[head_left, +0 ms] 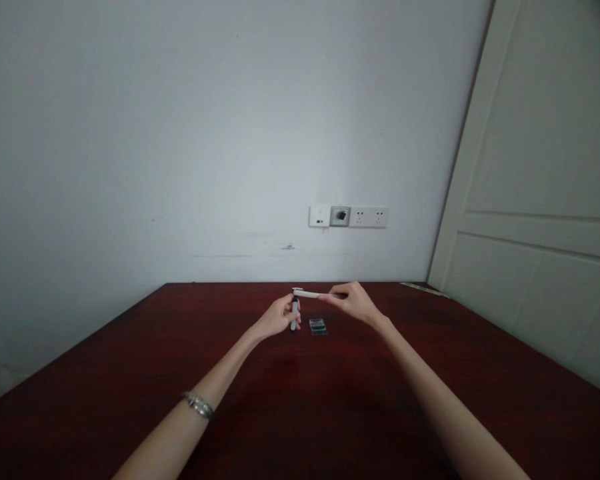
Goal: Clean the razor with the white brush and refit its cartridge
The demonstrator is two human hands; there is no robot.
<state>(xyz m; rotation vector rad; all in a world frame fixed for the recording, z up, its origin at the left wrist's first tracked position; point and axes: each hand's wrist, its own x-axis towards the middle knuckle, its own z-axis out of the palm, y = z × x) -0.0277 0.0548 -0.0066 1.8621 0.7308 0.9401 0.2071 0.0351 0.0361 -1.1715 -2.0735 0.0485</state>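
My left hand is closed round the handle of a razor, grey with black parts, held upright with its small head at the top. Between the fingers and thumb of my right hand is a slim white stick, shaped like a toothbrush. It lies nearly level, and its far end meets the razor's head; whether it has bristles is too small to tell. Just below the stick, a small clear plastic case with dark strips rests on the table, touched by neither hand.
The dark red wooden table reaches back to a pale wall. Sockets and switches are set in that wall. A white panelled door leans in from the right, and a thin flat strip lies near the table's back right edge.
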